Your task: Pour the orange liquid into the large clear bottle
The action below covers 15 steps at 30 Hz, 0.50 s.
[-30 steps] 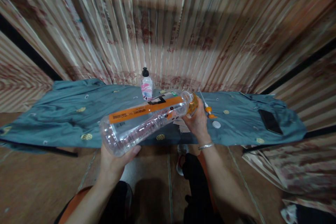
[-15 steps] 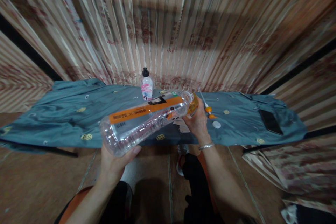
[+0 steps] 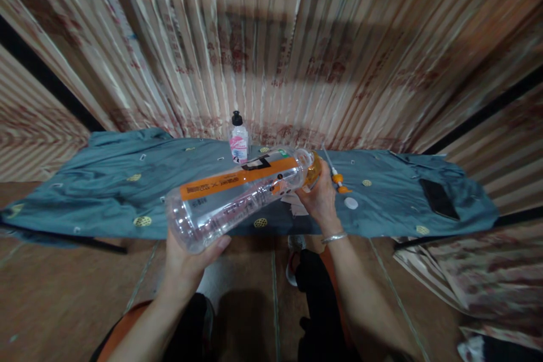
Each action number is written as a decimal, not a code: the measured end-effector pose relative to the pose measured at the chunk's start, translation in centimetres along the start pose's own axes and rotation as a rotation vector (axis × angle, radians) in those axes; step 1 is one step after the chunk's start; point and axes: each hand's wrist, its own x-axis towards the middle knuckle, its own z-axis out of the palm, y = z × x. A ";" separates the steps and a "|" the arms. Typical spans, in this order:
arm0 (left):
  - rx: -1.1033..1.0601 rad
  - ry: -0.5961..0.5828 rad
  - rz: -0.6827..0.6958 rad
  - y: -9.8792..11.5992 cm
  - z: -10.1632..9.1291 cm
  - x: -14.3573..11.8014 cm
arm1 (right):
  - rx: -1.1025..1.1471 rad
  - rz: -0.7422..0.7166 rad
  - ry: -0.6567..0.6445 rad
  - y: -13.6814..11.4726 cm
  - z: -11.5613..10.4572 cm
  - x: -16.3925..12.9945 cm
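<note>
Teal-clothed table (image 3: 106, 192) ahead; clear bottle (image 3: 237, 195) tilted, base cupped by left hand (image 3: 186, 263), neck gripped by right hand (image 3: 320, 201).

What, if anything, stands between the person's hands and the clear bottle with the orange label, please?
Nothing visible: the left hand grips the clear bottle at its base, and the right hand is at its neck.

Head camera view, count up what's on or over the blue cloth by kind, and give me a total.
Bottles: 2, large clear bottle in both hands, small pump bottle
Phones: 1, black phone
White caps: 1, white cap
Orange-tipped tools: 1, orange-tipped tool
Total: 5
</note>
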 end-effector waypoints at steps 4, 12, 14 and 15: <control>-0.013 0.004 0.008 0.0 0.1 0.0 | 0.009 -0.002 -0.003 0.1 0.0 -0.1; 0.000 0.010 0.020 0.2 0.0 -0.2 | -0.010 -0.012 0.001 0.1 0.0 -0.1; 0.000 0.011 0.013 0.2 0.1 -0.2 | -0.009 -0.017 0.004 0.2 0.0 -0.1; 0.003 0.014 0.013 0.2 0.1 -0.2 | -0.007 -0.019 0.004 0.2 0.0 -0.1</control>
